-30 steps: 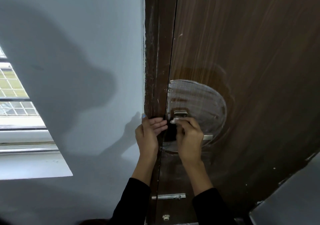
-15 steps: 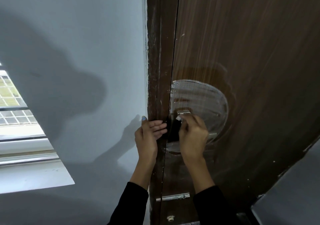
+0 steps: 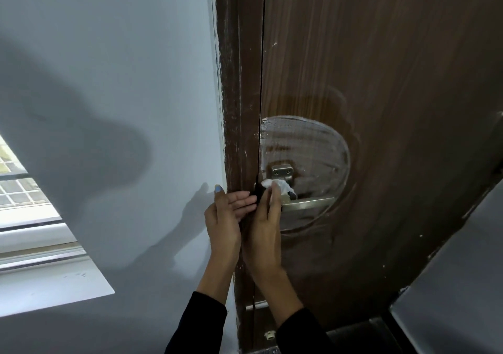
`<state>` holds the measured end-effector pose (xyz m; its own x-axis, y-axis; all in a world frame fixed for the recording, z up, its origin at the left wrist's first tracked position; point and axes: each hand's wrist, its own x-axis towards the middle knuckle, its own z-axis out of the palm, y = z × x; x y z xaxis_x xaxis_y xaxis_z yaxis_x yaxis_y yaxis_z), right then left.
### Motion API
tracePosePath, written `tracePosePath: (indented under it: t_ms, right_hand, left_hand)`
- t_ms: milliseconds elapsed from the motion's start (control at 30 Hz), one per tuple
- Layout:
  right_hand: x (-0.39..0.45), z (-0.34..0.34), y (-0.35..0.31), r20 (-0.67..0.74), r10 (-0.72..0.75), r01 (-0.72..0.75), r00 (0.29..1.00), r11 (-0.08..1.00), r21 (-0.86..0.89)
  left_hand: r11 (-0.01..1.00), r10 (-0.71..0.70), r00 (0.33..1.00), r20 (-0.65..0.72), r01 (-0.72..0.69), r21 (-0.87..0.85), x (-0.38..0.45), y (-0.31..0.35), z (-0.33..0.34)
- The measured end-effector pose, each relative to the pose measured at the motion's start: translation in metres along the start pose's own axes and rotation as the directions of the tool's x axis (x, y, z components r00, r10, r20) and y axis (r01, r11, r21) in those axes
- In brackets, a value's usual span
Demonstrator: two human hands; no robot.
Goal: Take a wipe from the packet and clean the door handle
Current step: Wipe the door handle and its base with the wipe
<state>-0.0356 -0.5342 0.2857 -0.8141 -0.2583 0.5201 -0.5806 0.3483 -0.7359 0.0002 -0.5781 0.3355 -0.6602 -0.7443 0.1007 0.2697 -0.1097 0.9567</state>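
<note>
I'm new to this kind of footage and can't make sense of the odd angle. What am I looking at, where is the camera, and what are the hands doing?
There is no machine here: a person wears a wide-angle camera on the head, so you look forward and down at their own two hands, and straight lines bend a little. In front is a dark brown wooden door in its frame, with a pale grey wall and a window to the left. The right hand holds a crumpled white wipe against the inner end of the metal door handle, whose lever sticks out to the right. The left hand rests with straight fingers on the door frame beside it. Around the handle lies a round, streaky clear plate. The wipe packet is not in view.
</note>
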Motion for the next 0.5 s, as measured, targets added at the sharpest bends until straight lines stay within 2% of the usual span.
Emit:
tracePosePath:
  t_ms: [33, 133, 233, 333, 400, 500]
  right_hand:
    - [0.004, -0.001, -0.003, -0.031, -0.009, 0.010, 0.999, 1.000, 0.005]
    - [0.010, 0.000, 0.002, -0.107, -0.130, 0.112, 0.986, 0.981, -0.157]
    - [-0.001, 0.000, 0.021, 0.017, -0.161, 0.162, 0.987, 0.976, -0.144]
    - [-0.021, -0.002, 0.045, 0.043, -0.241, 0.244, 0.970, 0.945, -0.218]
    - [-0.029, -0.005, 0.058, 0.019, -0.218, 0.216, 0.976, 0.943, -0.254]
    - [-0.023, -0.013, 0.066, -0.105, -0.181, 0.154, 0.978, 0.963, -0.221]
  left_hand:
    - [1.000, 0.010, 1.000, 0.000, -0.010, 0.005, -0.001, 0.000, 0.000]
    - [1.000, 0.019, 1.000, 0.002, -0.019, 0.002, -0.002, 0.000, 0.000]
    - [1.000, 0.009, 1.000, 0.009, -0.009, -0.007, -0.001, 0.000, -0.003]
    - [1.000, 0.013, 1.000, -0.007, -0.013, 0.001, -0.001, -0.001, -0.007]
    - [1.000, 0.025, 1.000, -0.012, -0.025, 0.001, 0.000, -0.001, -0.008]
    - [1.000, 0.019, 1.000, -0.018, -0.019, 0.004, 0.000, -0.002, -0.011]
